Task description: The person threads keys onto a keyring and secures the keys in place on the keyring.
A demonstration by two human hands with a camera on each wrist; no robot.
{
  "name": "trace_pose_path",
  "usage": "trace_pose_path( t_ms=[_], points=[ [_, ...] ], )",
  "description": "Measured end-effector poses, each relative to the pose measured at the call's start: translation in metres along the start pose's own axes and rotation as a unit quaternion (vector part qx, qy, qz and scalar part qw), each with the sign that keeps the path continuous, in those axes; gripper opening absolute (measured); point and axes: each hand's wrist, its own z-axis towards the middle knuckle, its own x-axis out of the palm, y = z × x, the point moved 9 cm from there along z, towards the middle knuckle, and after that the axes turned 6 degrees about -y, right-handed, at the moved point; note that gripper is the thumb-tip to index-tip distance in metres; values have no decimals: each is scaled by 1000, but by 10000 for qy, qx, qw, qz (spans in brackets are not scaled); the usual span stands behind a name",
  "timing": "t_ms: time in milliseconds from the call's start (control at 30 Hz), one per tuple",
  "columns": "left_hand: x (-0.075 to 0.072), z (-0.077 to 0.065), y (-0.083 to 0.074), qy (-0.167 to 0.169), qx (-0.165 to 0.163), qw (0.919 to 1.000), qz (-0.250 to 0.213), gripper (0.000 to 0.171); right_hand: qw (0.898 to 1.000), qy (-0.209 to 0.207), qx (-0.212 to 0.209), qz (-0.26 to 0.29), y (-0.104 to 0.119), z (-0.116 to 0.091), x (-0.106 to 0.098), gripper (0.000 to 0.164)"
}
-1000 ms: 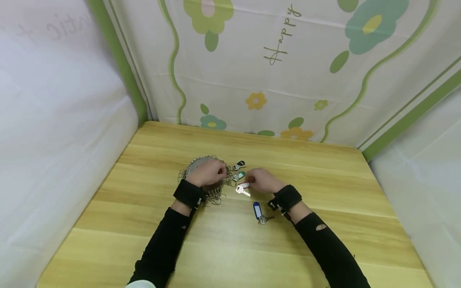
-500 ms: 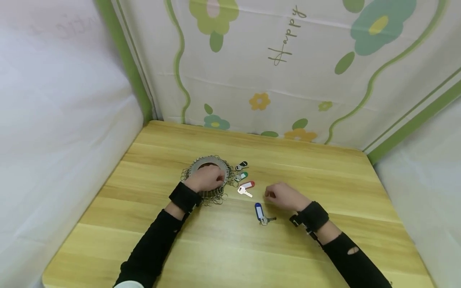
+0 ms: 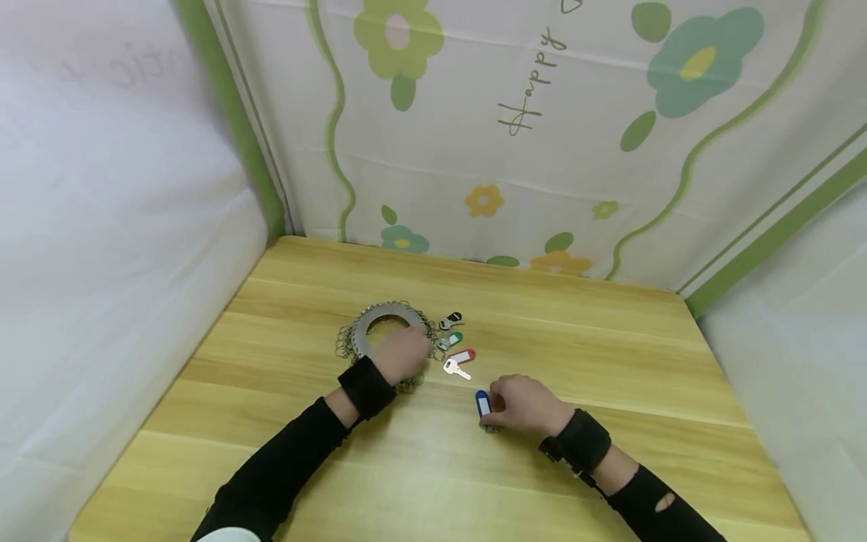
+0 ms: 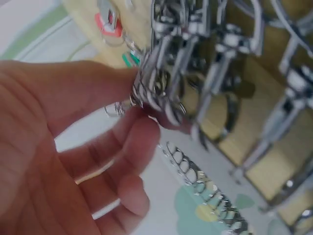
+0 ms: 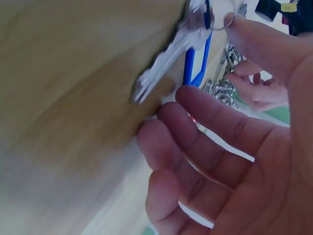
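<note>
In the head view, my left hand (image 3: 404,352) is at the right side of a flat grey metal ring (image 3: 360,329), its rim crowded with small swivel clasps and split rings. Up close, thumb and forefinger pinch some of those swivel clasps (image 4: 156,78); the other fingers are loosely bent. My right hand (image 3: 528,404) is beside a blue key tag (image 3: 483,403). The right wrist view shows its key (image 5: 164,62) on the table and the thumb tip at the tag's split ring (image 5: 226,22), with the fingers loosely bent and spread from the thumb.
Right of the metal ring lie a red key tag (image 3: 463,356) with a silver key (image 3: 457,368), a green key tag (image 3: 456,338) and a black key tag (image 3: 457,317). White fabric with printed flowers (image 3: 484,201) stands behind the wooden table (image 3: 609,346).
My right hand has left the red key tag, drawn back to the right, then come down to the blue one. The left hand has shifted to the metal ring's right side, uncovering its centre.
</note>
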Motion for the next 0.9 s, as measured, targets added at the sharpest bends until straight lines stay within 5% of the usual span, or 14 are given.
trace_pose_path(
  t_ms=[233,400,667,900],
  points=[
    [3,2,-15,-118,-164,9864,1629,16,9999,95,0,-112,5,0,3,34],
    [9,1,-16,180,-326,9730,2277,24,9996,227,111,-121,5,0,6,31],
    [14,4,-14,529,-432,9648,2541,33,9990,316,299,-34,3,-1,6,22],
    [15,4,-8,737,-303,9818,1723,16,9995,258,106,173,4,-3,5,19]
  ],
)
